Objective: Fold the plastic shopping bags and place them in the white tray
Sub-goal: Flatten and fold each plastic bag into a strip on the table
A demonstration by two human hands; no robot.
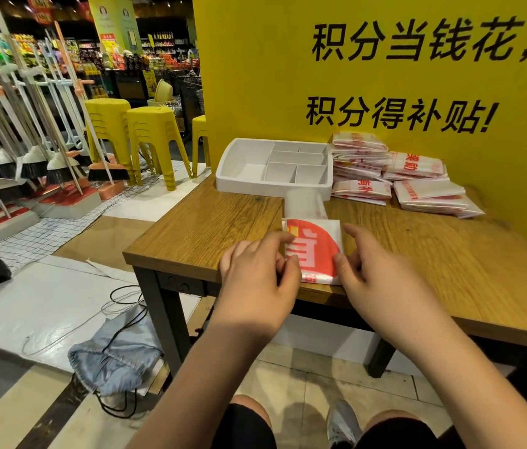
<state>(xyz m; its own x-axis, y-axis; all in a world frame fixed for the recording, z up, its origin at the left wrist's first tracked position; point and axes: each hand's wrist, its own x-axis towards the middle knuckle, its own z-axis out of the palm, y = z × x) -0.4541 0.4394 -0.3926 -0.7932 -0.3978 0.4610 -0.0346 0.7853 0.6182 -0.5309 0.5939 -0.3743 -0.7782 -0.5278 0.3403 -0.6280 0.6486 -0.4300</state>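
Head view: plastic shopping bag [315, 251] part-folded at table [204, 228] front edge. Left hand [255, 273] pinching its left side, right hand [375, 273] loose, thumb on right side. Nothing yet in white tray [223, 176] at far-left corner; bag stack [385, 170] beside it pending.

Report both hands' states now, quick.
Left hand: pinching the left edge of the folded plastic bag.
Right hand: open, thumb touching the bag's right edge, no grip visible.
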